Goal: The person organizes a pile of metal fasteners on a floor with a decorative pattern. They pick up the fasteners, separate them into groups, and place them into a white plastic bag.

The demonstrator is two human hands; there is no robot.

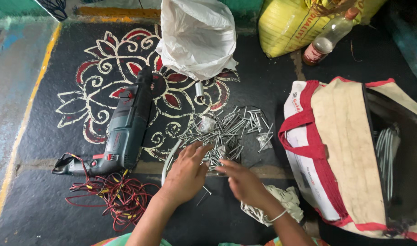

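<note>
**Both hands at a heap of nails on a painted floor**

Near the left edge of the dark floor (245,82), which is painted with a cream and red flower pattern, a grey-green hammer drill (126,130) is laid with its nose toward the far edge. A tangle of red wire (115,196) is spread just beside its handle, toward the near edge.

At the middle of the floor a loose heap of steel nails (231,130) is scattered. The left hand (186,172) is laid palm down on the near side of the heap, its fingers spread and resting on the nails; whether any nail is pinched beneath them cannot be told. One nail (203,196) is seen apart from the heap, just beside that hand toward the near edge. The right hand (242,181) is held just beside the left, at the heap's near rim, blurred, with the fingers partly curled; its grip cannot be told. A thin bangle is worn on its wrist, and a pale rag (286,202) is lying under the forearm.

Beyond the heap, toward the far edge, a crumpled white plastic bag (197,36) is standing, with a small metal cylinder (199,91) before it. Further right, a yellow sack (290,25) and a clear bottle (329,36) are placed at the far edge. By the right edge, a cream cloth bag with red trim (345,146) is lying open.
</note>
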